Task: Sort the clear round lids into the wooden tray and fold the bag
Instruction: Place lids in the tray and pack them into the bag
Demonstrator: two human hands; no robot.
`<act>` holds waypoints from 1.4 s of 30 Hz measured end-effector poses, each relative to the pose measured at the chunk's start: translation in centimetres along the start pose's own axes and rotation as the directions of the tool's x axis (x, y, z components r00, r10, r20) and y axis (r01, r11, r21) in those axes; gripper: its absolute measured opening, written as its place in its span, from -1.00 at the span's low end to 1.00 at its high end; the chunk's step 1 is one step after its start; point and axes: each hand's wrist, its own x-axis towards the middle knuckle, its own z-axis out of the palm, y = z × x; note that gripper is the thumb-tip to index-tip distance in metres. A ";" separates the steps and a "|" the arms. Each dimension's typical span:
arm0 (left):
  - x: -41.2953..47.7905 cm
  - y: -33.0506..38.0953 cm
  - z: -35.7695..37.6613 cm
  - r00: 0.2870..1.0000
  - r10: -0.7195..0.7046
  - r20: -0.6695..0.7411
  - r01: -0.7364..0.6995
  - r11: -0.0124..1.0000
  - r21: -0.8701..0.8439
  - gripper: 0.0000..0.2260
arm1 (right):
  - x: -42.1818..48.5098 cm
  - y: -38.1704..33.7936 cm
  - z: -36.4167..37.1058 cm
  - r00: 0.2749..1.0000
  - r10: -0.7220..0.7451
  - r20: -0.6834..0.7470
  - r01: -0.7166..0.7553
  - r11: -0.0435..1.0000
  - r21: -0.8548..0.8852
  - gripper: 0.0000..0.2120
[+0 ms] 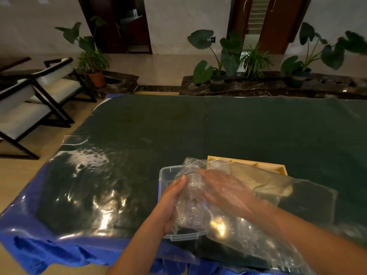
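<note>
A large clear plastic bag (297,197) lies over the near right of the table. My right hand (222,187) is inside it, seen through the film, reaching toward a stack of clear round lids (190,213) bunched at the bag's closed end. From outside, my left hand (172,201) grips that end of the bag around the lids. The bag partly covers a wooden tray (278,167) with dividers at the right. Under my hands sits a clear plastic box (164,171).
The table carries a dark green cloth (218,126) under a clear sheet, with blue cloth (39,245) hanging off the near left edge. Chairs (39,92) stand at the left, potted plants (218,76) beyond the far edge.
</note>
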 end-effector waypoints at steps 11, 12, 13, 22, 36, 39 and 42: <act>0.1 0.1 -1.3 0.975 0.166 -0.151 -0.163 0.986 0.028 -0.58 | -0.9 2.0 -1.5 0.849 0.524 0.067 -0.278 0.336 0.900 -0.74; 0.1 0.0 -1.4 0.976 0.157 -0.153 -0.155 0.988 0.024 -0.62 | -1.3 1.9 -1.9 0.843 0.529 0.094 -0.270 0.265 0.926 -0.76; 0.1 0.0 -1.5 0.976 0.149 -0.157 -0.148 0.989 0.018 -0.65 | -1.7 1.9 -2.4 0.842 0.532 0.094 -0.257 0.242 0.936 -0.78; 0.4 -0.2 -1.8 0.969 0.126 -0.214 -0.132 0.991 -0.015 -0.59 | -4.3 4.6 -4.6 0.838 0.545 0.024 -0.193 0.256 0.947 -0.79; 0.8 -0.4 -2.4 0.971 0.095 -0.221 -0.145 0.964 -0.222 -0.51 | -4.4 11.4 -6.1 0.724 0.685 -0.079 0.005 0.109 0.994 -0.70; 1.2 -0.7 -2.6 0.964 0.118 -0.237 -0.175 0.955 -0.237 -0.61 | -4.0 13.6 -5.6 0.680 0.730 -0.068 0.028 0.067 0.997 -0.68; 1.8 -1.1 -3.1 0.964 0.112 -0.240 -0.176 0.948 -0.266 -0.69 | -3.2 16.4 -4.5 0.603 0.796 -0.045 -0.026 0.076 0.997 -0.70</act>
